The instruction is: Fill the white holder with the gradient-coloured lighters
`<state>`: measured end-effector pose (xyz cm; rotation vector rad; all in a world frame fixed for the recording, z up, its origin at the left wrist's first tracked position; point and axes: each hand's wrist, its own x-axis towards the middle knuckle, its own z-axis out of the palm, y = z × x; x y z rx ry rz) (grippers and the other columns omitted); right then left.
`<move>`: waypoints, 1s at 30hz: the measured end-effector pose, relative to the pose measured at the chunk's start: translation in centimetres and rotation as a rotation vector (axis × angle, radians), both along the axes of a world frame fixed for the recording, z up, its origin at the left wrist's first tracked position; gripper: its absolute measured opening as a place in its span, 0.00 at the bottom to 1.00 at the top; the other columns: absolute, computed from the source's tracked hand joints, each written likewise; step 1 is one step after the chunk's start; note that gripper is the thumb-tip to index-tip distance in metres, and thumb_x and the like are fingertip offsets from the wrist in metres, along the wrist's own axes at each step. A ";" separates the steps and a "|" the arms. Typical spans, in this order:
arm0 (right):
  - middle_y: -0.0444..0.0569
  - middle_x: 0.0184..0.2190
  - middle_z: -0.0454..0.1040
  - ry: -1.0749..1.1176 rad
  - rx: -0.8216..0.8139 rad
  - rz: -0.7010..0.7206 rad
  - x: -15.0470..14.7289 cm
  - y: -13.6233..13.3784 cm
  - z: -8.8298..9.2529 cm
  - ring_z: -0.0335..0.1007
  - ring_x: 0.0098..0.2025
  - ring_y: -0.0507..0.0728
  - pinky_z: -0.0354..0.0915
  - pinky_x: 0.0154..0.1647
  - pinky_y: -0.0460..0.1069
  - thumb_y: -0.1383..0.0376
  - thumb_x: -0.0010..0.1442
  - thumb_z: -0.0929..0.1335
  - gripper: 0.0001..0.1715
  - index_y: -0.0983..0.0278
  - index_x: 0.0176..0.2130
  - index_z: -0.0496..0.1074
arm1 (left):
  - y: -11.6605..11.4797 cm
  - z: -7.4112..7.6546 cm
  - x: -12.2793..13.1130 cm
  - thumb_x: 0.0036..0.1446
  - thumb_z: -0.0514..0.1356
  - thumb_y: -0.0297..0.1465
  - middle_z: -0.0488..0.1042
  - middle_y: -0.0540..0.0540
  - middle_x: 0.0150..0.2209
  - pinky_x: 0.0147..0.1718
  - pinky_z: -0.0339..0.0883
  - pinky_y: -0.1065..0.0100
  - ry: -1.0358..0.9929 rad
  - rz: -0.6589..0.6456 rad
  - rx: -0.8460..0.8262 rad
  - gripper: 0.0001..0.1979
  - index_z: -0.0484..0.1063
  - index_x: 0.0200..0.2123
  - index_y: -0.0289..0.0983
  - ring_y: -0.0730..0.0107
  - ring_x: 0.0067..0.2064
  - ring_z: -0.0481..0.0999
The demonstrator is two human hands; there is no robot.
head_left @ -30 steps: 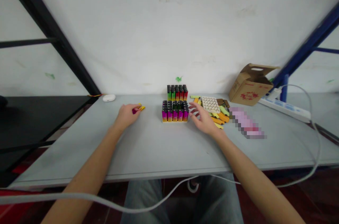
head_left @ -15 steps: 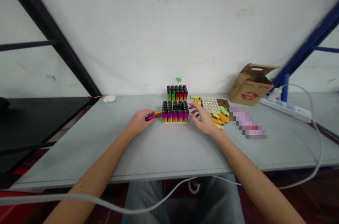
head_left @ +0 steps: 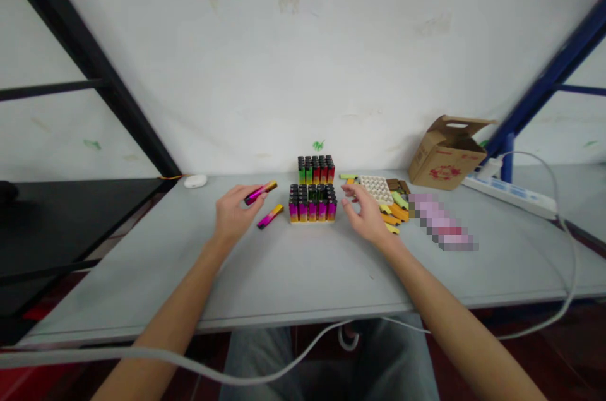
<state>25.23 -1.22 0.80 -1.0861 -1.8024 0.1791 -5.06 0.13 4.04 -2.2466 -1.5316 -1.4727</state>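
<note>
My left hand [head_left: 233,216] pinches a purple-and-yellow lighter [head_left: 260,192] just above the table, left of the block of lighters. A second purple-and-yellow lighter [head_left: 270,216] lies on the table below it. In the middle, a tray of upright purple lighters [head_left: 312,208] stands in rows, with a gap showing dark green among them. Behind it is another block of green and red lighters [head_left: 316,169]. My right hand [head_left: 363,213], fingers apart and holding nothing visible, is just right of the purple block.
On the right lie a white tray with holes [head_left: 376,188], scattered yellow and orange lighters [head_left: 394,216], a brown carton [head_left: 440,155], a blurred pink item [head_left: 438,221] and a power strip [head_left: 514,194]. A white case [head_left: 196,181] sits back left. A white cable [head_left: 572,262] crosses the right edge.
My left hand has moved left and up with one lighter, and another lighter now lies on the table where the hand was. My right hand has shifted slightly right of the block.
</note>
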 end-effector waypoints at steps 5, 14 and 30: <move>0.57 0.52 0.68 -0.009 0.211 -0.075 -0.8 -0.8 0.2 0.66 0.53 0.64 0.65 0.53 0.61 0.65 0.59 0.65 0.28 0.60 0.58 0.60 | -3.0 3.7 4.2 0.57 0.61 0.38 0.80 0.48 0.36 0.40 0.71 0.66 -0.029 -0.123 0.108 0.11 0.77 0.40 0.39 0.68 0.36 0.77; 0.58 0.52 0.70 -0.078 0.372 -0.201 -0.3 -0.8 0.1 0.65 0.55 0.66 0.63 0.56 0.65 0.64 0.58 0.66 0.29 0.59 0.59 0.61 | -2.7 5.4 13.5 0.50 0.67 0.36 0.78 0.50 0.34 0.43 0.71 0.63 0.022 -0.307 -0.112 0.26 0.67 0.53 0.43 0.62 0.39 0.79; 0.40 0.21 0.64 0.738 -0.249 -0.057 -0.1 0.9 0.6 0.60 0.21 0.50 0.58 0.20 0.45 0.59 0.57 0.62 0.07 0.61 0.33 0.63 | 3.6 -0.3 2.2 0.61 0.52 0.36 0.79 0.46 0.31 0.38 0.70 0.68 -0.076 0.021 0.040 0.15 0.74 0.41 0.35 0.69 0.32 0.77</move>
